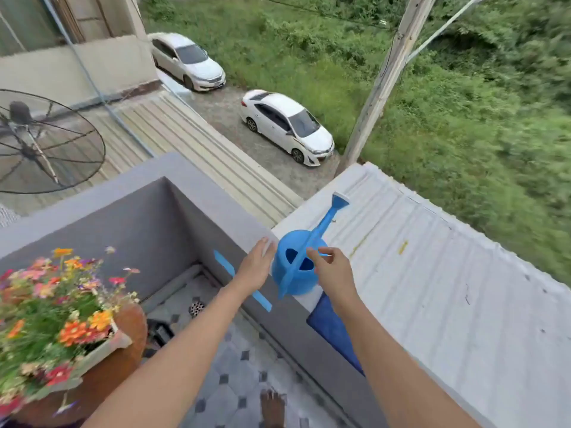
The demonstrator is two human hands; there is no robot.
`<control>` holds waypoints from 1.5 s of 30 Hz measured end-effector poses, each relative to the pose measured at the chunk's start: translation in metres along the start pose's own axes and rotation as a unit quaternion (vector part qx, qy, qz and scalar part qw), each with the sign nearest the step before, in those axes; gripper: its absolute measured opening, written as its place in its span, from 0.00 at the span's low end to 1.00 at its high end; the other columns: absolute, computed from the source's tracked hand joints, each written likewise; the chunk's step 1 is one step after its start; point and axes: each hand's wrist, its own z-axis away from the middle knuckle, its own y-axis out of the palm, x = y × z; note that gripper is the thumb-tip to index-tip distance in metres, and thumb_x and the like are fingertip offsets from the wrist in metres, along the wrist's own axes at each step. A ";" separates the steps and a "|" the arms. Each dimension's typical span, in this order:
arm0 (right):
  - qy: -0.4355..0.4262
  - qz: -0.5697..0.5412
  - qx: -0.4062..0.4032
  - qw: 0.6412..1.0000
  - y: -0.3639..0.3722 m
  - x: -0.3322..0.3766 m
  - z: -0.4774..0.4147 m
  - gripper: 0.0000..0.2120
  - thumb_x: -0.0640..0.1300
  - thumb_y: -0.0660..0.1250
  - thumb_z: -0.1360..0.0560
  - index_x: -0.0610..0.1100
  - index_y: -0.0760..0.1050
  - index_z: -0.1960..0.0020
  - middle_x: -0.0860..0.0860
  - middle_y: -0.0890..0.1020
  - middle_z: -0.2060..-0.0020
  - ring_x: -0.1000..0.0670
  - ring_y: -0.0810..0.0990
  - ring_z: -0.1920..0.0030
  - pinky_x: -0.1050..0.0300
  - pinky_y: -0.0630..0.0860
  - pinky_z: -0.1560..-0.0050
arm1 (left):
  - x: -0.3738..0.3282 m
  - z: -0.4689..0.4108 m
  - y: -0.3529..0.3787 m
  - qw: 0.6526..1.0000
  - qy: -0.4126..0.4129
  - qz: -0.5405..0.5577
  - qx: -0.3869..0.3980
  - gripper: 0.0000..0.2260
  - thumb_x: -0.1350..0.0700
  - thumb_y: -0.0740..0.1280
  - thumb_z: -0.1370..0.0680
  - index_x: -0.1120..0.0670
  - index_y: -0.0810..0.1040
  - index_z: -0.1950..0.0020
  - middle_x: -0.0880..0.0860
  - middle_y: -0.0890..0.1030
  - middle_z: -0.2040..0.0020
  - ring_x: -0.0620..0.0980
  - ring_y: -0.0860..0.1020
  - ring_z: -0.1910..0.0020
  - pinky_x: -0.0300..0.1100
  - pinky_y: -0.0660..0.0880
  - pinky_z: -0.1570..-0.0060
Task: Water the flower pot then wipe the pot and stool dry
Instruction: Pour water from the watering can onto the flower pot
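A blue watering can (pixel 295 279) stands on the top of the grey balcony wall (pixel 216 193), with its spout pointing away from me. My left hand (pixel 258 267) is flat and open against the can's left side. My right hand (pixel 329 267) pinches the can's rim by the handle between thumb and forefinger. A pale rectangular flower pot (pixel 102 350) full of orange, red and pink flowers sits at lower left on a round brown stool (pixel 133 332). A blue cloth (pixel 333 330) lies on the wall top just behind the can.
Strips of blue tape (pixel 227 268) are stuck to the wall's inner face. The tiled floor (pixel 247 366) has a drain (pixel 196 307) in the corner, and my bare foot (pixel 272 409) stands on it. Beyond the wall are a corrugated roof (pixel 432 273), a satellite dish (pixel 40 143) and parked cars far below.
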 end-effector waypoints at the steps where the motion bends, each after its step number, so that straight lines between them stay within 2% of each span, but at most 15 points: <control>1: 0.021 -0.010 0.012 1.000 0.002 -0.002 -0.002 0.20 0.58 0.68 0.24 0.48 0.73 0.38 0.51 0.82 0.48 0.53 0.83 0.53 0.53 0.79 0.52 | -0.001 -0.005 0.005 1.000 -0.006 0.018 -0.007 0.32 0.35 0.50 0.20 0.50 0.55 0.20 0.47 0.58 0.20 0.48 0.58 0.22 0.44 0.54 0.26; 4: 0.032 -0.017 0.064 0.997 0.006 -0.002 -0.012 0.13 0.56 0.68 0.23 0.48 0.77 0.44 0.50 0.84 0.49 0.54 0.84 0.56 0.50 0.80 0.49 | -0.006 -0.015 0.020 0.998 -0.026 0.063 0.003 0.30 0.37 0.51 0.19 0.48 0.53 0.20 0.45 0.57 0.20 0.46 0.57 0.22 0.42 0.52 0.26; 6: 0.018 -0.017 0.094 0.995 0.006 0.006 -0.020 0.12 0.52 0.68 0.22 0.44 0.79 0.48 0.49 0.84 0.54 0.54 0.83 0.60 0.53 0.80 0.54 | -0.005 -0.019 0.030 0.996 -0.037 0.084 -0.002 0.28 0.36 0.52 0.20 0.45 0.58 0.21 0.45 0.64 0.23 0.46 0.63 0.24 0.46 0.57 0.25; 9: 0.019 0.008 0.127 0.992 0.004 0.017 -0.033 0.15 0.47 0.70 0.25 0.35 0.78 0.48 0.47 0.82 0.59 0.53 0.81 0.63 0.57 0.78 0.58 | -0.002 -0.016 0.038 0.993 -0.051 0.108 -0.026 0.23 0.35 0.52 0.21 0.43 0.70 0.30 0.47 0.79 0.38 0.49 0.76 0.39 0.45 0.72 0.40; 13: -0.013 0.101 0.168 0.980 0.007 0.037 -0.043 0.05 0.42 0.65 0.28 0.40 0.74 0.60 0.45 0.79 0.65 0.53 0.77 0.69 0.55 0.75 0.62 | 0.000 0.004 0.036 0.987 -0.063 0.115 -0.095 0.22 0.37 0.53 0.20 0.50 0.73 0.38 0.49 0.77 0.45 0.48 0.75 0.47 0.41 0.68 0.54; 17: -0.069 0.172 0.223 0.957 0.029 0.065 -0.036 0.04 0.42 0.62 0.29 0.41 0.71 0.61 0.46 0.75 0.69 0.50 0.74 0.73 0.56 0.74 0.67 | 0.012 0.032 0.016 0.978 -0.071 0.131 -0.145 0.21 0.36 0.52 0.20 0.49 0.70 0.39 0.47 0.75 0.42 0.48 0.73 0.43 0.43 0.67 0.49; 22: -0.210 0.303 0.295 0.881 0.071 0.111 -0.004 0.15 0.52 0.66 0.22 0.42 0.70 0.61 0.53 0.71 0.75 0.60 0.70 0.81 0.65 0.64 0.76 | 0.032 0.065 -0.023 0.957 -0.058 0.125 -0.257 0.37 0.26 0.50 0.26 0.48 0.61 0.24 0.47 0.68 0.27 0.46 0.68 0.30 0.52 0.64 0.30; 25: -0.310 0.369 0.303 0.822 0.098 0.137 0.017 0.13 0.52 0.65 0.21 0.43 0.73 0.57 0.53 0.73 0.71 0.54 0.71 0.74 0.60 0.64 0.73 | 0.037 0.083 -0.046 0.942 -0.031 0.144 -0.303 0.33 0.27 0.50 0.25 0.41 0.62 0.25 0.43 0.69 0.27 0.44 0.67 0.28 0.54 0.64 0.29; 28: -0.378 0.413 0.311 0.768 0.127 0.165 0.044 0.13 0.50 0.63 0.19 0.41 0.73 0.55 0.50 0.74 0.68 0.48 0.73 0.69 0.56 0.65 0.72 | 0.015 0.119 -0.071 0.922 0.009 0.175 -0.345 0.22 0.36 0.49 0.19 0.39 0.62 0.26 0.36 0.67 0.31 0.37 0.66 0.33 0.40 0.64 0.33; 30: -0.415 0.440 0.311 0.733 0.146 0.183 0.061 0.15 0.51 0.62 0.19 0.40 0.72 0.57 0.47 0.75 0.68 0.47 0.72 0.70 0.55 0.66 0.72 | 0.012 0.134 -0.082 0.908 0.000 0.203 -0.366 0.25 0.39 0.47 0.18 0.45 0.58 0.22 0.38 0.63 0.31 0.37 0.63 0.34 0.33 0.60 0.38; 33: -0.465 0.473 0.312 0.680 0.173 0.207 0.089 0.17 0.52 0.62 0.19 0.40 0.73 0.58 0.46 0.76 0.67 0.47 0.72 0.71 0.55 0.66 0.72 | 0.013 0.154 -0.099 0.886 0.006 0.210 -0.414 0.31 0.32 0.45 0.22 0.45 0.57 0.22 0.44 0.65 0.25 0.42 0.65 0.29 0.42 0.64 0.32; 37: -0.490 0.501 0.313 0.641 0.200 0.234 0.121 0.22 0.54 0.61 0.19 0.40 0.66 0.66 0.46 0.71 0.70 0.47 0.67 0.73 0.55 0.62 0.73 | 0.008 0.179 -0.119 0.873 0.019 0.230 -0.429 0.27 0.32 0.44 0.22 0.40 0.61 0.26 0.37 0.72 0.37 0.37 0.72 0.40 0.31 0.69 0.49; 39: -0.503 0.527 0.309 0.611 0.209 0.244 0.136 0.23 0.53 0.60 0.19 0.41 0.63 0.68 0.46 0.69 0.71 0.47 0.66 0.74 0.56 0.61 0.73 | 0.005 0.189 -0.126 0.868 0.015 0.238 -0.435 0.25 0.30 0.44 0.23 0.39 0.65 0.33 0.37 0.75 0.45 0.40 0.75 0.47 0.35 0.71 0.51; 42: -0.510 0.556 0.312 0.577 0.220 0.255 0.151 0.24 0.53 0.60 0.18 0.41 0.63 0.68 0.46 0.71 0.72 0.46 0.70 0.75 0.56 0.66 0.72 | 0.005 0.199 -0.133 0.866 0.000 0.260 -0.428 0.29 0.27 0.44 0.25 0.40 0.69 0.35 0.47 0.78 0.53 0.48 0.77 0.56 0.50 0.74 0.55; 45: -0.507 0.571 0.325 0.558 0.231 0.257 0.161 0.22 0.53 0.60 0.18 0.39 0.66 0.65 0.44 0.74 0.74 0.45 0.74 0.77 0.56 0.71 0.69 | 0.007 0.208 -0.137 0.868 -0.018 0.263 -0.421 0.29 0.26 0.44 0.27 0.38 0.69 0.36 0.50 0.75 0.59 0.53 0.75 0.63 0.52 0.72 0.59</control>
